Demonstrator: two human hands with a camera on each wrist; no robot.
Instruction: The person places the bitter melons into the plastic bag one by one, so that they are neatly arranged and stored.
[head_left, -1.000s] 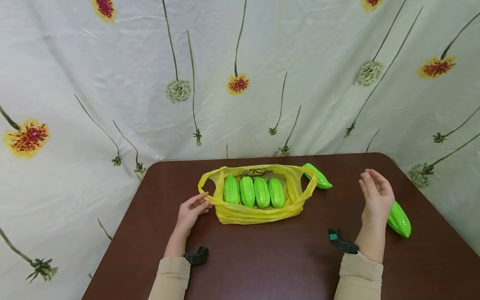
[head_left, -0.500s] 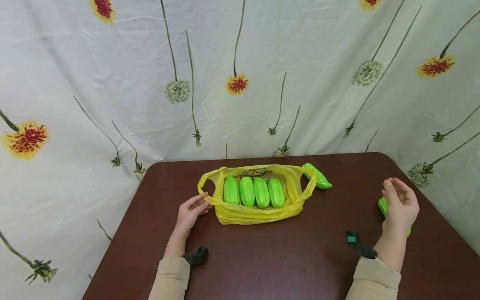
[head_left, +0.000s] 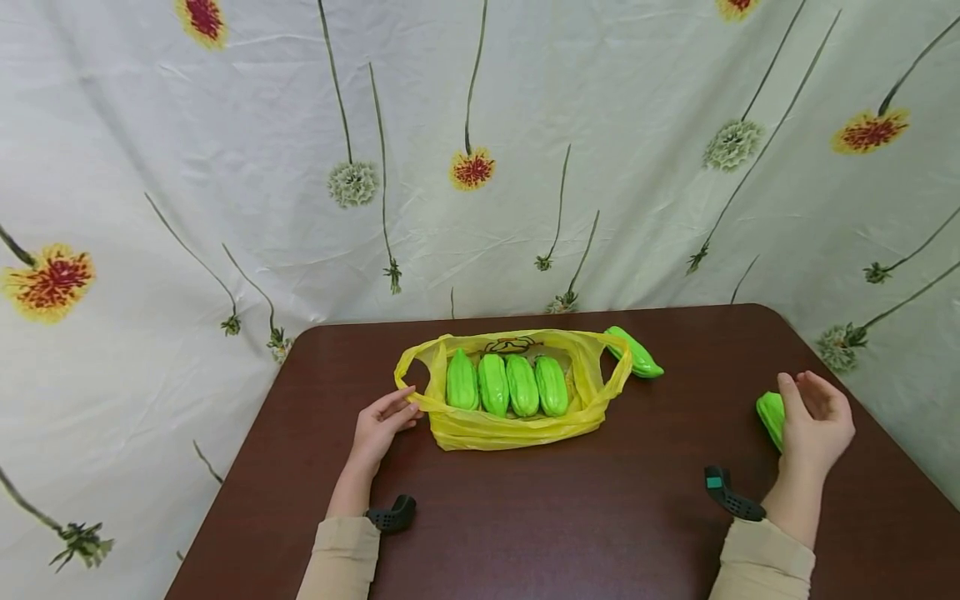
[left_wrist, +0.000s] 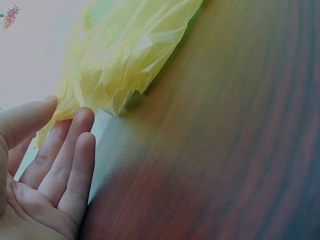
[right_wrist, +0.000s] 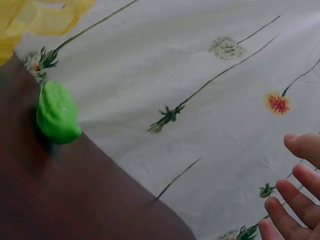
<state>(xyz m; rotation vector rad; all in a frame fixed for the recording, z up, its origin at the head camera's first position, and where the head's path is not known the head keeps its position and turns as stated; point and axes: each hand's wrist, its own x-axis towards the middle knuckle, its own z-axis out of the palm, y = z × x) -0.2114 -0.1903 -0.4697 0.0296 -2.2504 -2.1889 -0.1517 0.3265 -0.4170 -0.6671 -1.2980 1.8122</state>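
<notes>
A yellow plastic bag (head_left: 517,433) lies on the table with its mouth spread, and several glossy green ridged gourds (head_left: 493,385) are lined up inside it. My left hand (head_left: 378,429) pinches the bag's left handle between thumb and fingers, as the left wrist view also shows on the yellow plastic (left_wrist: 135,55). On the right, my empty right hand (head_left: 816,429) hovers with bent, parted fingers over a loose green gourd (head_left: 769,417), partly hiding it. Behind the bag's right handle rests another loose gourd (head_left: 639,357), which appears in the right wrist view as a green gourd (right_wrist: 57,114).
The dark brown table (head_left: 540,517) extends in front of the bag and to both sides. A white curtain (head_left: 652,200) printed with flowers hangs right behind the table's far edge. Black cameras (head_left: 393,514) are worn on both wrists.
My right hand has moved right and slightly down, from left of the loose right-hand gourd to over its lower right part. The left hand and the bag stay in place.
</notes>
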